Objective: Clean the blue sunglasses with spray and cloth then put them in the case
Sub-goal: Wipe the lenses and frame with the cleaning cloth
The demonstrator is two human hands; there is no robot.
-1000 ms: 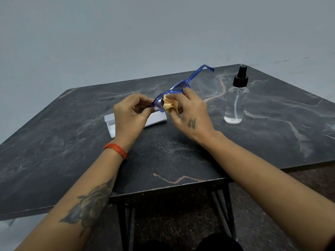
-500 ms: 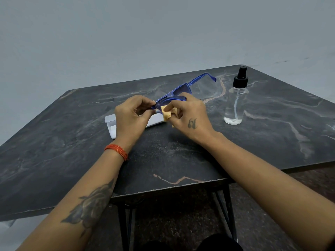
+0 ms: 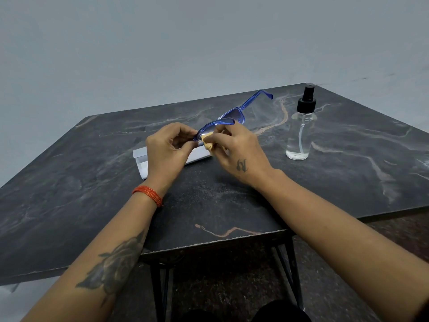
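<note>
Holding blue sunglasses (image 3: 228,119) mid-frame, long way running toward upper right. Left hand (image 3: 167,149) pinching near end; right hand (image 3: 234,147) fingers (image 3: 222,133) squeezing cloth (image 3: 207,141) onto near lens. Case (image 3: 144,159) lying just beneath.

Both forearms are bare, with no sleeves showing anywhere along them. The left hand (image 3: 167,151) has short nails and no rings that can be seen. At its wrist sits a stack of thin orange-red bangles (image 3: 148,194), packed close together into one band. Farther up the left forearm is a large dark tattoo (image 3: 115,266) shaped like a rose, with shaded petals and pointed leaves spreading toward the elbow. The right hand (image 3: 241,152) carries a small dark tattoo (image 3: 241,165) on its back, near the thumb side, resembling a looping letter or symbol; its exact form is too small to read. The right forearm shows no markings.
</note>
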